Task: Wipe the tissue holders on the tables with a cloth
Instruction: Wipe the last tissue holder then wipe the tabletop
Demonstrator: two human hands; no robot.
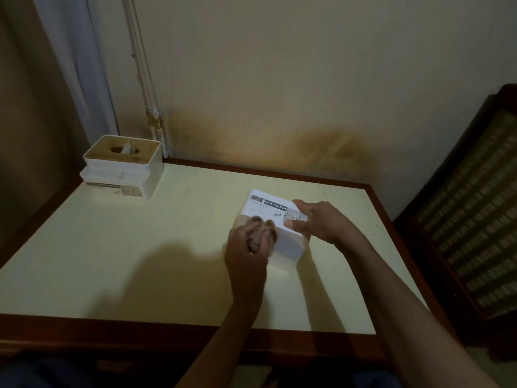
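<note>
I see both my bare forearms reaching out over the desk (pixel 167 247) from its near edge. My left hand (pixel 246 247) is curled tight round a bunched cloth (pixel 258 233). My right hand (pixel 319 219) sits just beside it, toward the desk's right side, fingers (pixel 296 224) bent, gripping the white box (pixel 279 239).

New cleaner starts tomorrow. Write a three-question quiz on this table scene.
1. True or false: two white tissue holders are stacked at the table's far left corner.
2. Which hand holds the crumpled brown cloth? A left, B right.
3. Fill in: the right hand steadies the white box-shaped tissue holder printed "___ HOLDER".

Key: 1 true. 2 A: the left hand has its grip on the cloth, against the box's near-left side. 3 ISSUE; the first letter is hidden.
</note>
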